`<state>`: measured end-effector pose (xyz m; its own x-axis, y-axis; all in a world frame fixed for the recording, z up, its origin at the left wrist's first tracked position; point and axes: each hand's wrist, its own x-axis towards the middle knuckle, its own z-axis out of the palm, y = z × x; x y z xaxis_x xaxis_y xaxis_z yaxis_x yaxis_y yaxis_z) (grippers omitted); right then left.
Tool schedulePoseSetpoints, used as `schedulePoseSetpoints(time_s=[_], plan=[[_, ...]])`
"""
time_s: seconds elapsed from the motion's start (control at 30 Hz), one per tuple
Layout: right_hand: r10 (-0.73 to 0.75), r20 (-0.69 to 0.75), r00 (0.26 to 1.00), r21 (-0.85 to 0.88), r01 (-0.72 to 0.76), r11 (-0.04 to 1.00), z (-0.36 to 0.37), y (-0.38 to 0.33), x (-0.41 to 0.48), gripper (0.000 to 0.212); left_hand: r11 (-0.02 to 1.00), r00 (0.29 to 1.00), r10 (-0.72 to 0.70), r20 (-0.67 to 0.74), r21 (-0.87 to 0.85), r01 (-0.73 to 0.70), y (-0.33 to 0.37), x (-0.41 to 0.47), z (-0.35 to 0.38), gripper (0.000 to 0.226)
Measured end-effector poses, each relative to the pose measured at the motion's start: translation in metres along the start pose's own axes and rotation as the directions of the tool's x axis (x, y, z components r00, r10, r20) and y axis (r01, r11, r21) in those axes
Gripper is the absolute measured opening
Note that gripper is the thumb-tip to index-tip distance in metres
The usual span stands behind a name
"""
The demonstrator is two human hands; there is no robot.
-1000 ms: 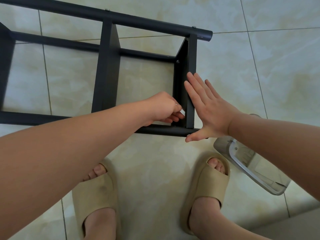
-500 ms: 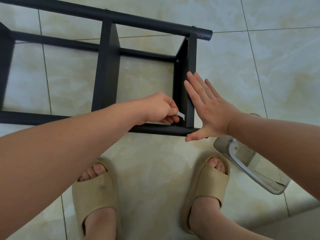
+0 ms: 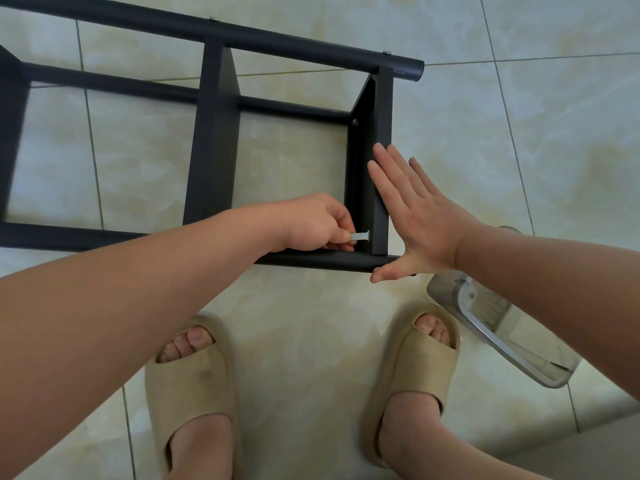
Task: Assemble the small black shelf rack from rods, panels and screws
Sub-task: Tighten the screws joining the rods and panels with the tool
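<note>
Now left hand [image 3: 317,223] around silver tool [image 3: 361,236]

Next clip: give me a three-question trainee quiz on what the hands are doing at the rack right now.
1. True or false: the right hand grips the end panel with curled fingers.
2. The left hand pinches: A) a small silver tool, B) a loose rod, C) nothing.
3. Fill in: the clear container lies beside the person's ____ foot.
Key: 1 false, it lies flat against the panel; 2 A; 3 right.
</note>
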<state>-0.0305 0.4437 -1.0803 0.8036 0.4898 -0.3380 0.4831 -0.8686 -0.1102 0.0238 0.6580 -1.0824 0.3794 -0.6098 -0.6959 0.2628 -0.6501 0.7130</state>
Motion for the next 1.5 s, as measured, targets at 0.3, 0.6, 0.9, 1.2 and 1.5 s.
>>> schedulePoseSetpoints(time_s=[0.3, 0.6, 0.9, 1.2, 1.5], plan=[[0.000, -0.009, 1.000, 0.016, 0.000, 1.000, 0.001, 0.000, 0.000, 0.143, 0.979, 0.999, 0.025, 0.046, 0.202, -0.034, 0.000, 0.003, 0.000, 0.014], [-0.008, -0.027, 1.000, 0.012, 0.008, 1.000, 0.003, 0.001, 0.000, 0.142, 0.953, 0.988, 0.142, -0.062, 0.277, -0.119, -0.005, 0.004, -0.014, 0.013], [-0.009, -0.028, 1.000, 0.009, 0.009, 1.000, 0.003, 0.001, 0.001, 0.142, 0.949, 0.998, -0.016, -0.057, -0.316, -0.002, 0.004, 0.011, 0.003, 0.012], [-0.010, -0.037, 0.999, 0.008, 0.010, 1.000, 0.004, 0.001, 0.001, 0.142, 0.894, 0.974, -0.138, -0.178, -0.447, 0.045, 0.003, 0.020, 0.009, 0.006], [-0.005, -0.025, 1.000, 0.011, 0.006, 1.000, 0.003, 0.001, 0.001, 0.143, 0.880, 0.983, -0.114, -0.141, -0.475, 0.034, 0.004, 0.021, 0.009, 0.003]])
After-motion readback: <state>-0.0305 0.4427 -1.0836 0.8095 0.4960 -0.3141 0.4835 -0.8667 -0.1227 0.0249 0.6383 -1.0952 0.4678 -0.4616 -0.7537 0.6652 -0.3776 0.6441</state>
